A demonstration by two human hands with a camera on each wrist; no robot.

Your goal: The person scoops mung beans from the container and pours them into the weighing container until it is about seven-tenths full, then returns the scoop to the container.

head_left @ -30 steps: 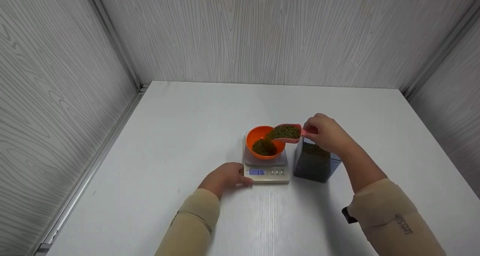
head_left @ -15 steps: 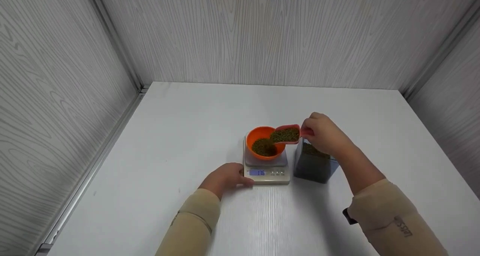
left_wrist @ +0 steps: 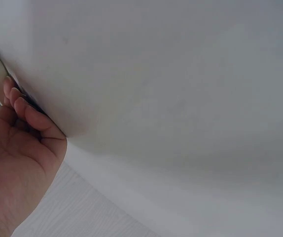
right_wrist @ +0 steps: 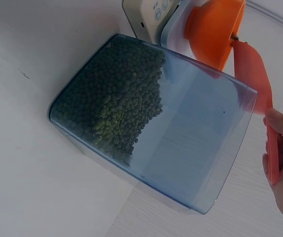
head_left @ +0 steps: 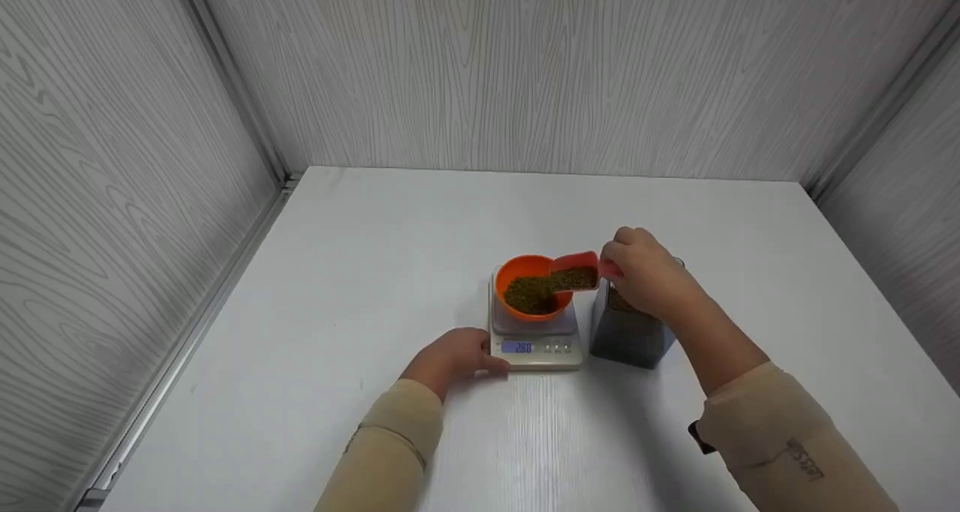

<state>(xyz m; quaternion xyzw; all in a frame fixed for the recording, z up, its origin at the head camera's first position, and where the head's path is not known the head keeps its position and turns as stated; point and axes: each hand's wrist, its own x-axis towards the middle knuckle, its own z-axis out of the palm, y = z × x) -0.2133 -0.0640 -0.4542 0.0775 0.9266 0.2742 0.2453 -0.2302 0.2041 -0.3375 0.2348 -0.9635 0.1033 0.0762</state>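
In the head view my left hand (head_left: 455,354) grips the front left corner of a white digital kitchen scale (head_left: 551,360), thumb along the front edge. In the left wrist view its fingers (left_wrist: 35,116) curl against the scale's side. An orange bowl (head_left: 511,270) stands on the scale with green mung beans (head_left: 527,294) inside. My right hand (head_left: 649,276) holds a red scoop (head_left: 577,259) by its handle, tipped over the bowl's right rim, beans still in it. From the right wrist view, the scoop's lip (right_wrist: 245,57) is right at the bowl (right_wrist: 213,29).
A clear, bluish rectangular container (head_left: 628,339) of mung beans stands just right of the scale, below my right forearm. In the right wrist view its open side (right_wrist: 200,118) shows. White wood-grain panels (head_left: 480,70) enclose the table (head_left: 375,257) at back and sides.
The scoop has tilted further into the bowl and moved slightly left; its load has shrunk and the beans in the bowl have grown. The scale's reading has risen. My left hand stays put.
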